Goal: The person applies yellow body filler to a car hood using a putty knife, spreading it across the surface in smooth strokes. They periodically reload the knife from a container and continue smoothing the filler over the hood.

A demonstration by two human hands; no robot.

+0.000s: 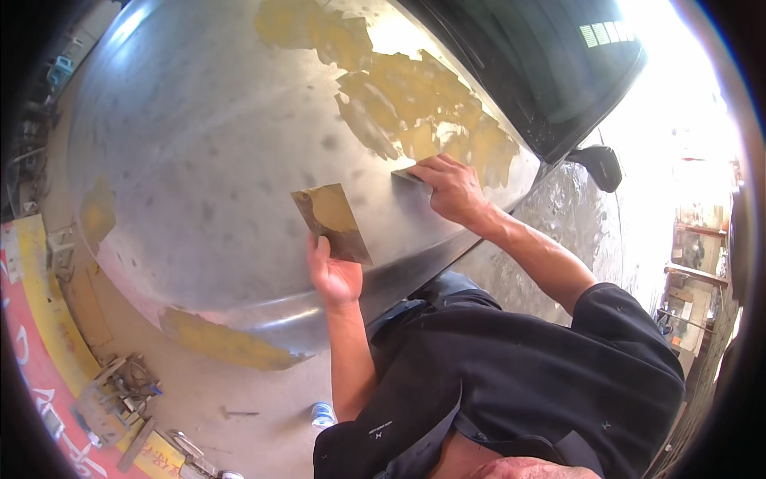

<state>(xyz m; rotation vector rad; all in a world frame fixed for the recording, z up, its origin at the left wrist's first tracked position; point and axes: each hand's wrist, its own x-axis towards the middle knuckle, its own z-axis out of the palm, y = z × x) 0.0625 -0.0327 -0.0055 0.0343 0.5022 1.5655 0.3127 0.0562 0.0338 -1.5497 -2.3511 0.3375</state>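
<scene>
My left hand [333,275] holds a flat rectangular board [327,219] with yellowish putty [331,206] on its face. My right hand [455,188] grips a flat spreader [405,174] against the sanded grey hood [207,136], just below a large patchy area of yellow filler [419,104]. Further filler patches show on the hood's left side [98,211] and along its front lower edge [223,339].
The dark windscreen [558,60] and side mirror [598,166] lie at upper right. A red and yellow sign board [48,311], metal pieces [120,391] and a small can [322,415] sit on the floor. Wooden shelving [692,271] runs along the right.
</scene>
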